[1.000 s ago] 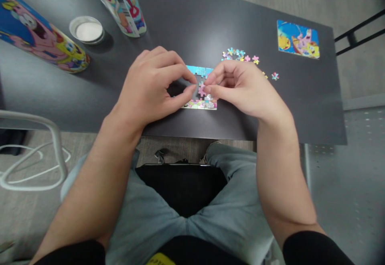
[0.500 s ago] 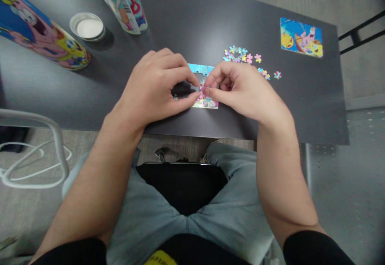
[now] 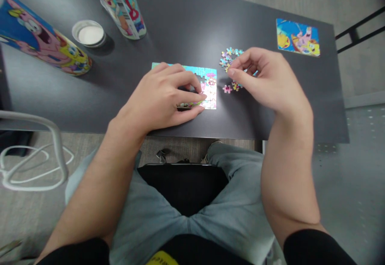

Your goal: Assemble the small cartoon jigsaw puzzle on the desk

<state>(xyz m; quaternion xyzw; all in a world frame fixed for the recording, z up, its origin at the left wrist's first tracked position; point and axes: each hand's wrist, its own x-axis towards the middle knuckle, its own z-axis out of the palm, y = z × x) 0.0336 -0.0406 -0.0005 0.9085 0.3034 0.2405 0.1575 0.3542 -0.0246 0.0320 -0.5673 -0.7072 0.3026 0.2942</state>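
A partly assembled jigsaw puzzle lies near the table's front edge, with a dark gap in its interior. My left hand rests over it, fingers apart and fingertips touching its right part; the palm hides much of the left part. My right hand is over the loose puzzle pieces, fingers curled and thumb and index tips a little apart. Nothing shows between those tips. A single pink piece lies between the puzzle and the pile. Some pieces are hidden under my right hand.
A finished-looking picture card lies at the table's far right. Two tall printed cans stand at the left, one blue and pink, the other with a barcode. Between them sits a round white lid.
My right hand has left the puzzle and moved right to the loose pieces. The small purple-pink piece in its fingers no longer shows there. My left hand has settled flatter on the puzzle.
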